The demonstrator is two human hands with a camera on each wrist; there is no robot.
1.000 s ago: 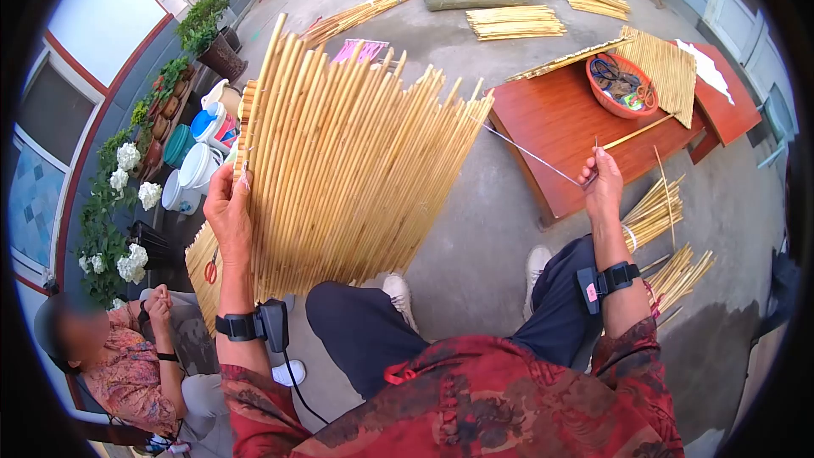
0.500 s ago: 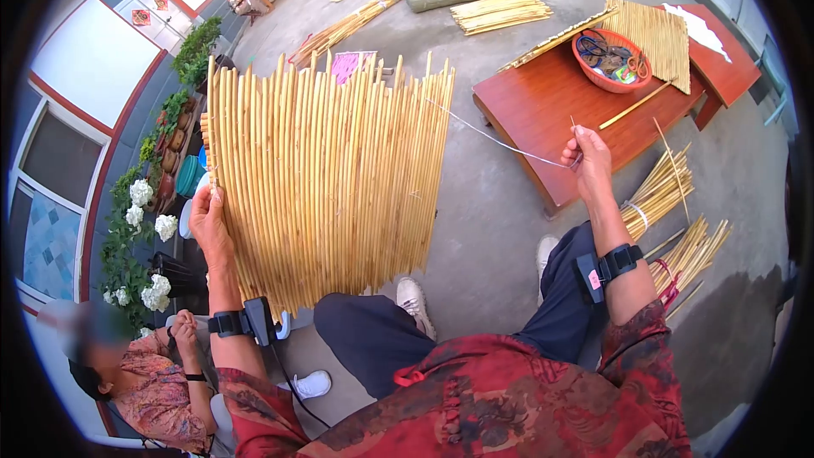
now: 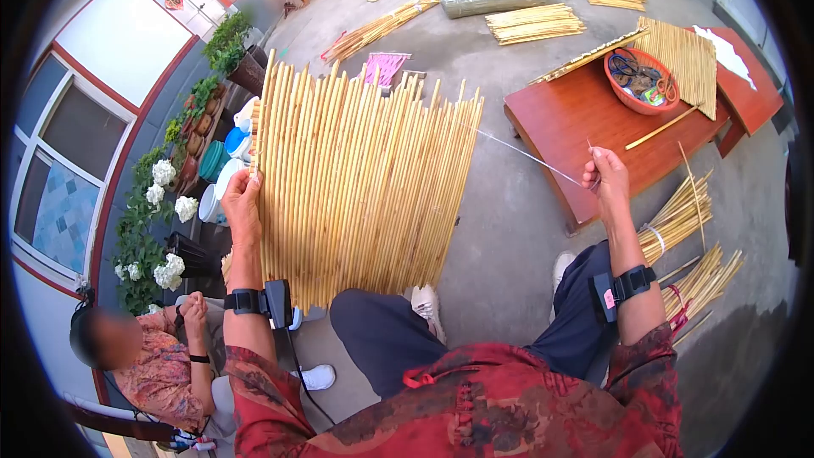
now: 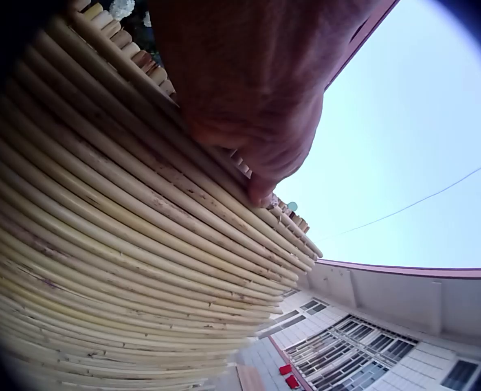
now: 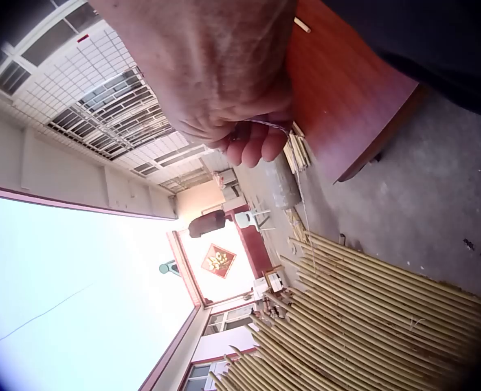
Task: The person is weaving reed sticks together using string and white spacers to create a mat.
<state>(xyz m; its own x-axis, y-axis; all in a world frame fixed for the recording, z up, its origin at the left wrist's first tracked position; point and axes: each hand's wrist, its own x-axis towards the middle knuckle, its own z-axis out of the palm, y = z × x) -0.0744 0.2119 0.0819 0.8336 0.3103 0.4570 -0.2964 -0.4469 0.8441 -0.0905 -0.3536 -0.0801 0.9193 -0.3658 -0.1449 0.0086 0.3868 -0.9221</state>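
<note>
A mat of yellow stalks (image 3: 365,187), joined side by side with uneven ends, stands upright before me in the head view. My left hand (image 3: 243,203) grips its left edge, thumb on the near face; the left wrist view shows the hand (image 4: 256,98) over that edge. My right hand (image 3: 606,176) is held up to the right, fingers curled, pinching a thin needle (image 3: 589,144). A white thread (image 3: 530,155) runs nearly straight from the mat's upper right edge to this hand. In the right wrist view the thread (image 5: 261,123) crosses the curled fingers.
A low red-brown table (image 3: 577,131) at right bears an orange basket (image 3: 632,102) of scissors and small items, plus another stalk mat (image 3: 687,59). Stalk bundles (image 3: 678,212) lie beside my right leg. A person (image 3: 161,356) sits at left, near buckets (image 3: 225,174) and flowers.
The mat, slanted a second ago, has turned to a more upright position. The thread sagged half a second ago and is now straighter. Both hands keep their hold; the head view has shifted.
</note>
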